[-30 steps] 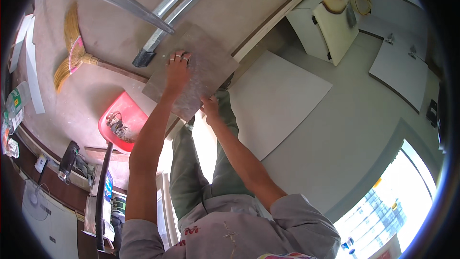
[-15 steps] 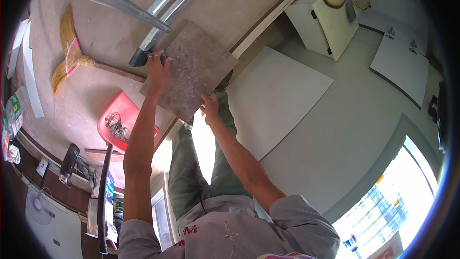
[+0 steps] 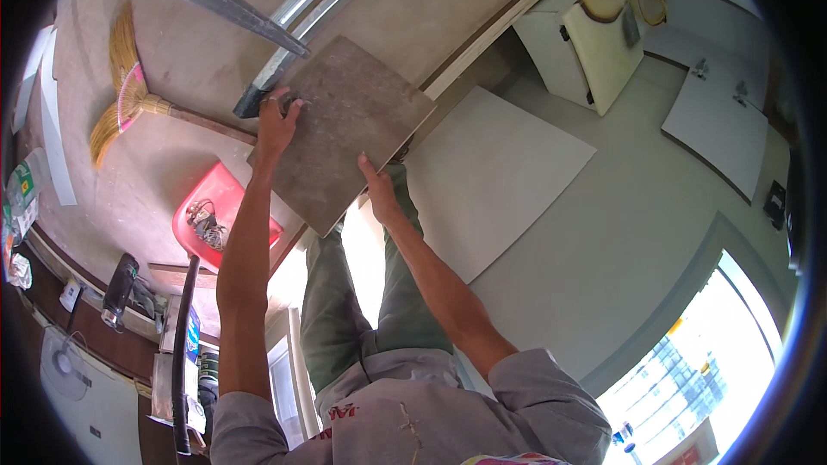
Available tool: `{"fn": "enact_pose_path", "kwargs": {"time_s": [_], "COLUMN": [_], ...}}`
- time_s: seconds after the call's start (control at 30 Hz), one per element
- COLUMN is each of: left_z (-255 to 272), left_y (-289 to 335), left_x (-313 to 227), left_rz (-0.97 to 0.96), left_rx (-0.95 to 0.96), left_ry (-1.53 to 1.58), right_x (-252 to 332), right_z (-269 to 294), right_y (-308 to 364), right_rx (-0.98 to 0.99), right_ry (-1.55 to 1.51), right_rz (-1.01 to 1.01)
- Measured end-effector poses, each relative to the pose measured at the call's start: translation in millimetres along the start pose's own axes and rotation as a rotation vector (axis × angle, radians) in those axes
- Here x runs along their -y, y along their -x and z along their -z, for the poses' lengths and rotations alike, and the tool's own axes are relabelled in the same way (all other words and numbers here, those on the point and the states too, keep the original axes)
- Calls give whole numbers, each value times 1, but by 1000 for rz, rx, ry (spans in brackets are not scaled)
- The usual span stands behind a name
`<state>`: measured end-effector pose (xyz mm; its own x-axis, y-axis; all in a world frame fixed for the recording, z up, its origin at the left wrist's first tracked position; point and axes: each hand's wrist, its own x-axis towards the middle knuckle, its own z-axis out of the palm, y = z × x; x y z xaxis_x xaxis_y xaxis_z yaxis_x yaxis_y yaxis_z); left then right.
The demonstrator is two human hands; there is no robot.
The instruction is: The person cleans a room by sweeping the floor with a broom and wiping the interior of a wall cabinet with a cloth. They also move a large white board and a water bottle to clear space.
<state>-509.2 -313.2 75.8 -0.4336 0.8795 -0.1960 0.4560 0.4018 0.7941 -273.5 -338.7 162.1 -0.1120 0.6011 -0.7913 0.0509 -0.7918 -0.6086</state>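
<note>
Between my two hands is a square brown-grey tile [image 3: 349,129], tilted so its flat face shows. My left hand [image 3: 277,127] is closed on its left edge, with the fingers bent over the face close to the corner. On the opposite edge, my right hand [image 3: 382,191] grips with the thumb on top; its other fingers are hidden beneath. The dark foot of a metal ladder [image 3: 274,69] is just beyond my left hand. Below the tile my legs in green trousers [image 3: 336,310] show.
Left of my left arm stands a red dustpan [image 3: 226,185] with debris in it, its black handle [image 3: 183,362] rising toward me. A straw broom [image 3: 129,103] lies farther left. On the right are a large white panel [image 3: 500,172] and a scorched cream cabinet door [image 3: 603,47].
The tile has tilted and shifted slightly; pale, speckled patches on its face have given way to an even brown. My right thumb now reaches farther over its edge.
</note>
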Motion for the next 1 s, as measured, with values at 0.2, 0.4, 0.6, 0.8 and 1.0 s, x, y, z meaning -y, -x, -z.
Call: {"fn": "enact_pose_path", "kwargs": {"time_s": [0.2, 0.4, 0.6, 0.8, 1.0], "left_z": [21, 37, 25, -1, -28], "left_y": [32, 76, 87, 72, 71], "left_x": [-26, -21, -6, -16, -10], "left_rz": [126, 284, 187, 113, 158], "left_rx": [-191, -177, -41, 112, 153], "left_ry": [26, 266, 93, 6, 73], "right_x": [16, 82, 117, 108, 94], "right_z": [-14, -3, 32, 38, 39], "right_y": [14, 47, 37, 18, 15], "right_rx": [-120, -188, -226, -268, -298], "right_ry": [43, 214, 551, 568, 595], "right_rz": [27, 192, 180, 213, 245]}}
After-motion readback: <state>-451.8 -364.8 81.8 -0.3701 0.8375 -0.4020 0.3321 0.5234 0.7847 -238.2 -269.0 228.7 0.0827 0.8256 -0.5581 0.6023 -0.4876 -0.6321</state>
